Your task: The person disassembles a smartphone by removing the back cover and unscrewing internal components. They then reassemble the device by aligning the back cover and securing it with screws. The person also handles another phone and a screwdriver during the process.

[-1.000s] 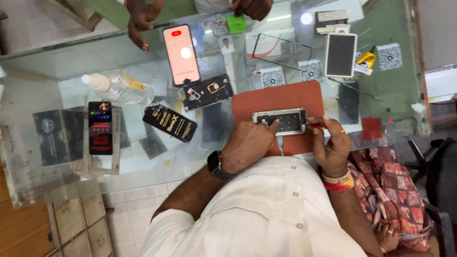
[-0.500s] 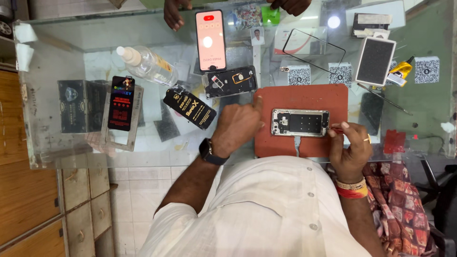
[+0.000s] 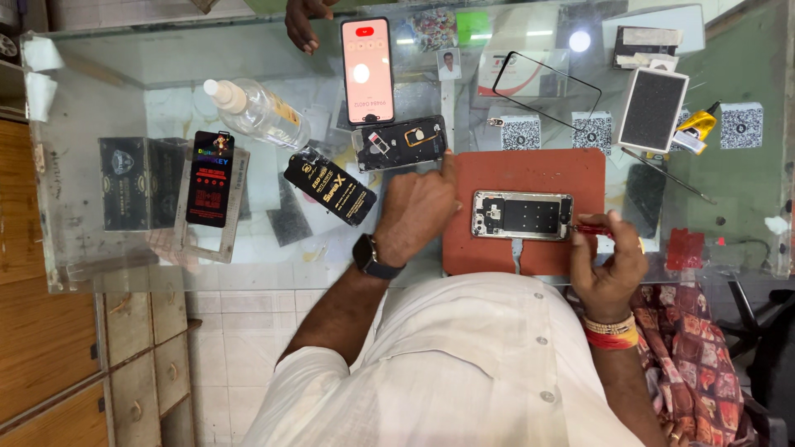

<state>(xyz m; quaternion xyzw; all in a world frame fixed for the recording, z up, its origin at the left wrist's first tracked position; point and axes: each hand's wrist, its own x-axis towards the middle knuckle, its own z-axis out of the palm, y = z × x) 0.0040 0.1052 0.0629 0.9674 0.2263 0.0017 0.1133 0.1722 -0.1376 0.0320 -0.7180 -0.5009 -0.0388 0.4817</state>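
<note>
Rust-red mat at tabletop's near edge — opened phone on it, long axis crosswise. My right hand pinches a red-handled screwdriver at its right end; left hand empty, fingers curled, just left.

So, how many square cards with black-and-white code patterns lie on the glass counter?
3. One code card and a second lie just above the red mat; the third is farther right, beside a yellow tube. More may be hidden.
</note>
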